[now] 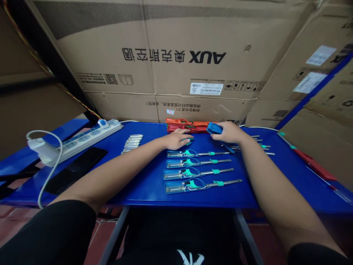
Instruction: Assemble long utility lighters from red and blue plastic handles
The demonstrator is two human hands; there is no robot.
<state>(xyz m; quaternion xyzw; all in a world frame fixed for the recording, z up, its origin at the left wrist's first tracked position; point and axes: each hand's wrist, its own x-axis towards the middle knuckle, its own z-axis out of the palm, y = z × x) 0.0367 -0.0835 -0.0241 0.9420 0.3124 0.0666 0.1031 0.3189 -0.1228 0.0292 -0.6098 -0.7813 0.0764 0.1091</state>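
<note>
Both my arms reach over a blue table (143,184). My left hand (178,139) lies curled at the far middle, its fingertips pinching a small green piece (189,140). My right hand (227,132) is closed around a blue tool (214,128). In front of the hands lie several clear-handled screwdrivers (198,172) in a row, each with a green clip and a green band on its shaft. More bare shafts with green bands (260,146) lie to the right of my right arm.
Red and orange holders (190,126) lie stacked at the table's far edge. Small metal parts (132,142) sit left of centre. A white power strip (79,139) and a black phone (75,169) are at the left. Cardboard boxes (176,55) wall the back.
</note>
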